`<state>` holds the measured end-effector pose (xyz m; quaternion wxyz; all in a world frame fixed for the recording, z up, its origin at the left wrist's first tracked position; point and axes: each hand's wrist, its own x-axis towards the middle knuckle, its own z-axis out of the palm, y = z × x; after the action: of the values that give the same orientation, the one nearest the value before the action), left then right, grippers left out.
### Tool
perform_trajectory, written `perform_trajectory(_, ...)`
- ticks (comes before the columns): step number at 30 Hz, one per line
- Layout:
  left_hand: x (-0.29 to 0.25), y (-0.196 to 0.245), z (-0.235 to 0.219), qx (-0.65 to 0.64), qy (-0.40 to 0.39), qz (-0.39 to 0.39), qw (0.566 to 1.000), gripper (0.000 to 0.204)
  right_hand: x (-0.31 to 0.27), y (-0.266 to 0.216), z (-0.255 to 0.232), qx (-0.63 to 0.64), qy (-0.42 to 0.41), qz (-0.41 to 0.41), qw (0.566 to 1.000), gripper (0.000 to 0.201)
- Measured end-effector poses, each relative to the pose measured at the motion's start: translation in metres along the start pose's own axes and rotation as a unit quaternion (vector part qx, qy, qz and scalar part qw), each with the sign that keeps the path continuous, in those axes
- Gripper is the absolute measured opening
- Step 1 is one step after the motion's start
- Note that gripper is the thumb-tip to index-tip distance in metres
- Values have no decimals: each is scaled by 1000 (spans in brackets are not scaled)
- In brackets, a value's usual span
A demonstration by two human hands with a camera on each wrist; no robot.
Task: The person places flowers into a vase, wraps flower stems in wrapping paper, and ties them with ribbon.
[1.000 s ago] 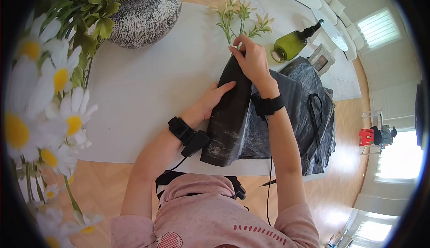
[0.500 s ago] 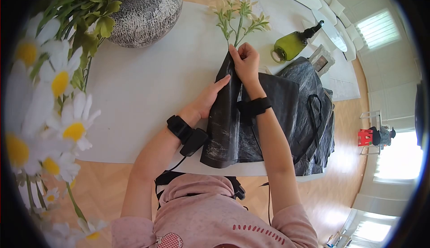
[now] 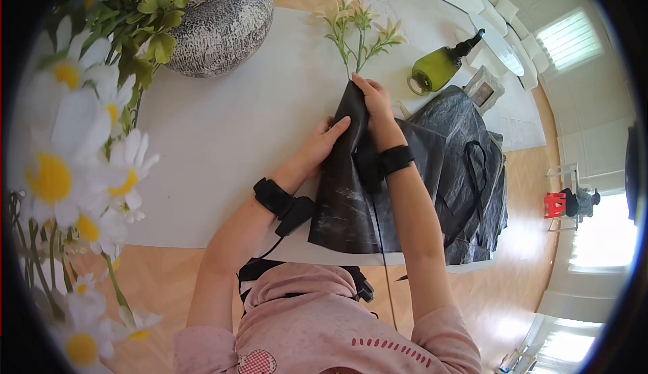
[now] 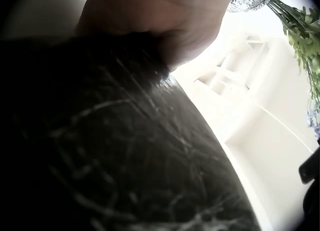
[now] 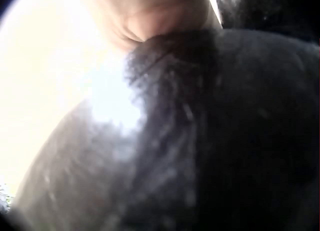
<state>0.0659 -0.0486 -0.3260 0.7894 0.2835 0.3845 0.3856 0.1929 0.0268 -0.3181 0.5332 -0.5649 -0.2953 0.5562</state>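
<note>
A creased, glossy black sheet (image 3: 351, 202), like an apron with straps, is folded lengthwise into a narrow upright piece in the head view. My left hand (image 3: 322, 143) grips its left side, thumb lying on top and the other fingers mostly hidden behind. My right hand (image 3: 376, 104) pinches the upper edge near the pointed top. Pale yellow flowers (image 3: 361, 23) on green stems stand just beyond, their stems meeting that top in this view. Both wrist views are largely filled by the black sheet (image 4: 130, 141), with part of the hand above it.
More of the black material with a thin strap (image 3: 478, 171) spreads to the right on the white table (image 3: 202, 165). Behind it are a green pump bottle (image 3: 435, 70) and a small stone-like frame (image 3: 484, 92). A textured vase (image 3: 223, 33) and large daisies (image 3: 50, 178) crowd the left.
My right hand has moved left and slightly down along the top edge, drawing the right-hand part of the sheet over. The left hand keeps nearly the same place; the top now narrows to a point.
</note>
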Motion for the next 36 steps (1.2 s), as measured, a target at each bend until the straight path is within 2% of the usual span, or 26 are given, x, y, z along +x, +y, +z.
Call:
perform_trajectory(1, 0, -1, 0, 4, -2, -2, 1000, 42, 0, -2, 0, 4, 2, -1, 1000, 20)
perform_trajectory(3, -2, 1, 0, -29, -30, -12, 999, 42, 0, -3, 0, -2, -74, 56, 996, 27)
perform_trajectory(4, -2, 2, -2, -26, -31, -14, 999, 42, 0, -5, 0, 1, -71, 56, 996, 27)
perform_trajectory(6, -3, 4, -6, -50, -96, -57, 993, 40, 1, -7, 1, -46, -85, -18, 995, 31)
perform_trajectory(7, -3, 4, -7, -47, -97, -59, 992, 40, 1, -9, 0, -43, -82, -18, 996, 31)
perform_trajectory(9, -2, 4, -7, 2, -122, -80, 989, 41, 2, -11, -4, -142, -82, -44, 986, 31)
perform_trajectory(10, -3, 3, -5, 4, -123, -81, 989, 41, 2, -10, -5, -141, -80, -45, 986, 31)
perform_trajectory(12, -8, 0, 2, 79, -19, -16, 997, 41, 5, -6, -6, -182, -47, -84, 979, 31)
perform_trajectory(13, -9, -2, 2, 81, -20, -16, 996, 41, 7, -5, -6, -180, -46, -84, 979, 31)
perform_trajectory(15, -12, -6, 0, 145, 29, 16, 989, 44, 9, -4, -5, -219, -30, -119, 968, 31)
perform_trajectory(19, -29, 10, 6, 128, -17, 24, 991, 42, 6, -8, 1, -235, -30, -136, 962, 32)
perform_trajectory(21, -35, 19, 7, 86, -36, -1, 996, 41, 8, -9, 1, -342, 17, -222, 913, 28)
perform_trajectory(22, -34, 20, 5, 89, -38, -2, 995, 41, 8, -10, -3, -340, 20, -222, 914, 28)
perform_trajectory(23, -34, 20, 2, 69, -45, 2, 997, 39, 1, -17, -6, -377, 79, -400, 832, 29)
perform_trajectory(24, -35, 21, 0, 48, -52, 6, 997, 38, -12, -29, -5, -398, 133, -560, 714, 30)
perform_trajectory(25, -35, 21, -2, 50, -51, 7, 997, 38, -27, -43, -7, -421, 150, -564, 695, 36)
perform_trajectory(26, -35, 22, -3, 50, -45, 7, 998, 37, -48, -59, -8, -419, 151, -565, 695, 36)
perform_trajectory(27, -35, 23, -5, 49, -38, 8, 998, 37, -70, -74, -9, -465, 52, -382, 797, 38)
perform_trajectory(28, -35, 22, -5, 51, -36, 12, 998, 37, -86, -79, -11, -486, -51, -178, 854, 41)
perform_trajectory(29, -31, 17, -3, 57, -45, 39, 997, 37, -92, -73, -17, -486, -54, -182, 853, 41)
perform_trajectory(31, -35, 18, 4, 59, -48, 70, 995, 37, -100, -56, -20, -450, -162, -52, 877, 41)
perform_trajectory(32, -40, 23, 12, 110, -45, 65, 991, 37, -99, -50, -20, -454, -166, -55, 874, 41)
perform_trajectory(33, -43, 24, 18, 160, -42, 60, 984, 37, -97, -44, -20, -452, -140, -115, 873, 41)
perform_trajectory(34, -43, 19, 21, 157, -38, 64, 985, 37, -96, -40, -18, -446, -113, -175, 870, 41)
perform_trajectory(36, -46, 13, 29, 235, -48, 95, 966, 38, -95, -36, -15, -424, -123, -177, 879, 39)
